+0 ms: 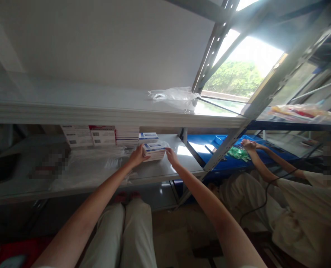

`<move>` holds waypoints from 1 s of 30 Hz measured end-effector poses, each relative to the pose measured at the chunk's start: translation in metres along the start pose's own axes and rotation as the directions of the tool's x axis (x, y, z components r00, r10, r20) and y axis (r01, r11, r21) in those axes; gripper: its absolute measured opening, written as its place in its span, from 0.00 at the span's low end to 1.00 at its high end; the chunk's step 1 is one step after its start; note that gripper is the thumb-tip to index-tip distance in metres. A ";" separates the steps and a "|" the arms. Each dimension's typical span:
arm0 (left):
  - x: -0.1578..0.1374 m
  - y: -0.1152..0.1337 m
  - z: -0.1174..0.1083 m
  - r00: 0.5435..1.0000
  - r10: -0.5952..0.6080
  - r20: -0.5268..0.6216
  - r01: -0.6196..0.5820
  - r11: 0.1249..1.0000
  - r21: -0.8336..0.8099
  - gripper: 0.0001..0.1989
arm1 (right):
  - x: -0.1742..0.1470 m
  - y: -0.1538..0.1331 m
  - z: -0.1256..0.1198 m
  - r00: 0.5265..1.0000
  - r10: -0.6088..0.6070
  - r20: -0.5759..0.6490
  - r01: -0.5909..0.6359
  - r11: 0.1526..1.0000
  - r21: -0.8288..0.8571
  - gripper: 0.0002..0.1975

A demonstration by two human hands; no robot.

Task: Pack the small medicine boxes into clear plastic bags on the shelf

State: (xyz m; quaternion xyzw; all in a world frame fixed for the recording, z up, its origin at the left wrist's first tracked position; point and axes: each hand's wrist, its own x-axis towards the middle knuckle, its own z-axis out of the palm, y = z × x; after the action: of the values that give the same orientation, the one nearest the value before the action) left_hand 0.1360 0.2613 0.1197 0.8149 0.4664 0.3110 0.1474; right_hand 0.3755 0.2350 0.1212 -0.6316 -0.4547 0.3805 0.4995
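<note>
A short stack of flat white-and-blue boxes is between my two hands, above the grey shelf. My left hand grips its left end, thumb on the near side. At the right end, the fingers of my right hand are pinched against the upper corner. Just behind the stack is another white-and-blue box pile. To its left stands a tall pile of thin boxes with red edges, beside white-and-red cartons. Clear plastic bags lie left of my left hand.
An upper shelf crosses in front, with a crumpled plastic bag on it. A metal post rises on the right. Beyond it, another person's hands are over a blue table with green items.
</note>
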 end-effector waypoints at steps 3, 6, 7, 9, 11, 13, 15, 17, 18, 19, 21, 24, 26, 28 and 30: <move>0.000 -0.001 0.003 0.999 -0.027 -0.039 0.024 0.997 -0.074 0.40 | 0.003 0.001 -0.005 0.995 0.093 -0.043 -0.088 0.992 0.092 0.10; 0.000 -0.001 0.004 0.997 -0.059 -0.056 0.052 0.992 -0.119 0.42 | 0.002 -0.005 -0.017 0.989 0.147 0.034 -0.151 0.972 0.179 0.07; 0.000 -0.001 0.003 0.997 -0.058 -0.055 0.051 0.991 -0.125 0.42 | 0.000 -0.008 -0.020 0.985 0.154 0.080 -0.167 0.965 0.202 0.07; -0.001 -0.002 0.003 0.998 -0.045 -0.049 0.038 0.991 -0.131 0.42 | -0.005 -0.015 -0.024 0.974 0.151 0.168 -0.189 0.953 0.237 0.08; -0.001 -0.002 0.003 0.999 -0.023 -0.048 0.017 0.991 -0.131 0.41 | -0.010 -0.023 -0.022 0.965 0.126 0.231 -0.190 0.941 0.279 0.11; -0.002 -0.001 0.003 0.999 -0.003 -0.040 -0.002 0.992 -0.127 0.40 | -0.014 -0.030 -0.018 0.964 0.082 0.255 -0.167 0.927 0.335 0.18; -0.004 0.002 0.003 1.000 0.031 -0.002 -0.031 0.993 -0.118 0.40 | -0.015 -0.037 -0.013 0.973 0.027 0.227 -0.113 0.920 0.375 0.24; -0.006 0.007 0.003 0.996 0.077 0.054 -0.071 0.992 -0.100 0.41 | -0.014 -0.041 -0.008 0.985 -0.022 0.172 -0.046 0.923 0.383 0.27; -0.007 0.009 0.003 0.992 0.099 0.082 -0.092 0.992 -0.085 0.41 | -0.013 -0.042 -0.007 0.987 -0.043 0.153 -0.019 0.924 0.382 0.28; -0.008 0.011 0.002 0.988 0.114 0.107 -0.107 0.992 -0.061 0.42 | -0.012 -0.043 -0.006 0.988 -0.062 0.144 0.002 0.923 0.384 0.28; -0.009 0.014 0.000 0.981 0.107 0.161 -0.110 0.994 0.010 0.43 | -0.011 -0.044 -0.004 0.986 -0.091 0.141 0.028 0.919 0.394 0.28; -0.009 0.013 -0.007 0.965 0.051 0.258 -0.091 0.985 0.147 0.48 | -0.013 -0.046 -0.004 0.979 -0.142 0.147 0.071 0.910 0.408 0.29; -0.008 0.009 -0.013 0.945 0.040 0.326 -0.116 0.969 0.217 0.54 | -0.015 -0.047 -0.005 0.977 -0.164 0.135 0.099 0.913 0.397 0.30; -0.007 0.004 -0.018 0.931 0.058 0.361 -0.159 0.953 0.257 0.54 | -0.017 -0.048 -0.008 0.982 -0.163 0.095 0.118 0.924 0.364 0.29; -0.006 -0.001 -0.021 0.936 0.082 0.343 -0.178 0.949 0.260 0.49 | -0.018 -0.049 -0.012 0.988 -0.148 0.043 0.124 0.930 0.347 0.29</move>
State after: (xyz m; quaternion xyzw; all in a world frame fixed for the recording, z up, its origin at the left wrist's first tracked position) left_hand 0.1195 0.2558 0.1333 0.8972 0.4199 0.1091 0.0820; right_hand 0.3716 0.2192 0.1718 -0.4885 -0.4405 0.4399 0.6114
